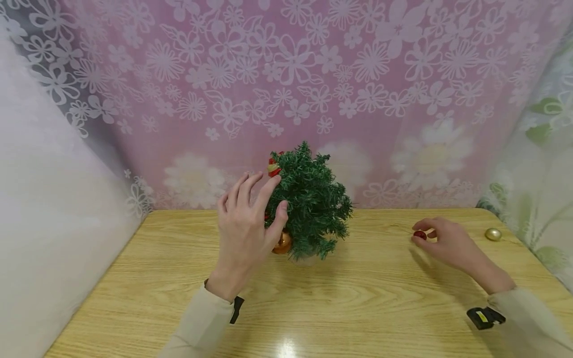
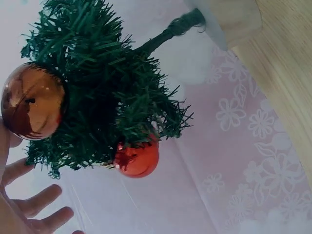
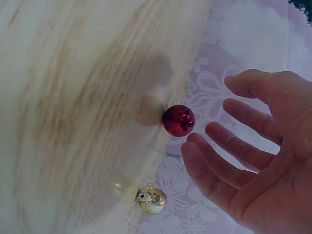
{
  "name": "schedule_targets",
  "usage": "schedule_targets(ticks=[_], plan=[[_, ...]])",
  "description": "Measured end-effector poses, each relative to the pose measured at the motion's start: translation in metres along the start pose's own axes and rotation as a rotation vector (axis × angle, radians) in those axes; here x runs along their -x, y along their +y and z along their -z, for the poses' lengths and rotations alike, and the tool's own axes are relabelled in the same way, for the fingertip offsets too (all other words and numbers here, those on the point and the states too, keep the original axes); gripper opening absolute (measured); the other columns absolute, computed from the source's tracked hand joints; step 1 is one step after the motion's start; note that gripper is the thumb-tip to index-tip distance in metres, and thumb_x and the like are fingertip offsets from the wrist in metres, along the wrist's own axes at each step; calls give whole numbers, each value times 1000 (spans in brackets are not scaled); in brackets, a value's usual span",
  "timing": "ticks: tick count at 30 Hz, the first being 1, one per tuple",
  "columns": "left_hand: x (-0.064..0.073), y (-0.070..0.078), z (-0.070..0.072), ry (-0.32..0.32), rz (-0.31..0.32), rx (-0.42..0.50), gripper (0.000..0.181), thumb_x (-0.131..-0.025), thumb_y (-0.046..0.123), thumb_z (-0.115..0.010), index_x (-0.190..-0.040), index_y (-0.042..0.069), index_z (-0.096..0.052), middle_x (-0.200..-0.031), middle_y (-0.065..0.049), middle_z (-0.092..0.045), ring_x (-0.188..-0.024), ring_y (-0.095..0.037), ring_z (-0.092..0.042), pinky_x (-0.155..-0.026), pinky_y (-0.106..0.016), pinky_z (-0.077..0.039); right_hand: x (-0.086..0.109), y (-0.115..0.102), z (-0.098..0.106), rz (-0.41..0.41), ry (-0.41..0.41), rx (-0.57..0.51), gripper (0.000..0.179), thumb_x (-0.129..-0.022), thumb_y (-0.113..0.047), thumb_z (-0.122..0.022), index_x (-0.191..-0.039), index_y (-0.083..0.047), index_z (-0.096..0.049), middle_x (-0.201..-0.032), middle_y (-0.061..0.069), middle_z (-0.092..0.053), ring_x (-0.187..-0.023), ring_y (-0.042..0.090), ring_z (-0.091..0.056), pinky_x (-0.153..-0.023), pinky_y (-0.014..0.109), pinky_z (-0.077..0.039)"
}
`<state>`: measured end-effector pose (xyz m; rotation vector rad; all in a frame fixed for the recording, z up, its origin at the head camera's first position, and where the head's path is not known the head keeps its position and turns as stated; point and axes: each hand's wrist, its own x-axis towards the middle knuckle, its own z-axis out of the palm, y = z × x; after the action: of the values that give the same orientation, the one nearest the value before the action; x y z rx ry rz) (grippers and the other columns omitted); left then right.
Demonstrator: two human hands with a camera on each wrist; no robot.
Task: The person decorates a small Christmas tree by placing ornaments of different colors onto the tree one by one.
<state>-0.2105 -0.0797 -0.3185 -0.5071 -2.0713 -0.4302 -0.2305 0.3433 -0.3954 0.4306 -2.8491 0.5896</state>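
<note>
A small green artificial Christmas tree (image 1: 309, 199) stands on the table. My left hand (image 1: 246, 221) is at the tree's left side, its fingers spread and loosely bent, holding nothing. Close by hang a copper-coloured bauble (image 2: 34, 101) and a red bauble (image 2: 137, 158). A red-and-gold ornament (image 1: 273, 168) shows higher up, partly hidden by branches. At the right, my right hand (image 1: 449, 243) reaches around a dark red bauble (image 3: 178, 120) lying on the table. The right wrist view shows its fingers parted, with a gap between them and the bauble.
A gold bauble (image 1: 493, 234) with a thin cord lies near the table's right edge. The wooden table (image 1: 358, 303) meets a pink floral curtain (image 1: 291, 99) at the back. Pale fabric hangs at both sides.
</note>
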Motion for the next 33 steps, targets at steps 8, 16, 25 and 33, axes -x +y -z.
schedule_targets(ticks=[8,16,25,33], plan=[[-2,-4,5,-63,48,54,42,-105,37,-53,-145,23,-57,-143,-12,-59,-139,-34,-51,-103,-61,-43,-8,5,-3,-2,-70,32,21,-93,-14,-74,-107,1,-74,-97,13,-74,-81,27,-69,-69,44,-58],[-3,-7,6,-113,97,127,42,-105,36,-56,-146,25,-56,-142,-10,-59,-132,-34,-56,-105,-62,-42,-13,16,-3,-13,-110,86,22,-89,-10,-74,-103,7,-73,-88,15,-71,-76,25,-65,-63,41,-55],[-3,-14,8,-150,125,204,43,-106,33,-55,-149,28,-53,-144,-8,-58,-132,-32,-56,-104,-60,-43,-8,19,-5,21,-94,99,8,-86,-8,-77,-92,-3,-75,-84,8,-71,-72,20,-63,-61,36,-52],[-4,-21,6,-175,130,272,44,-107,30,-55,-151,26,-52,-143,-10,-59,-130,-31,-58,-109,-59,-43,0,3,0,10,-18,20,15,-89,-8,-77,-103,-2,-74,-95,12,-75,-80,27,-72,-62,35,-57]])
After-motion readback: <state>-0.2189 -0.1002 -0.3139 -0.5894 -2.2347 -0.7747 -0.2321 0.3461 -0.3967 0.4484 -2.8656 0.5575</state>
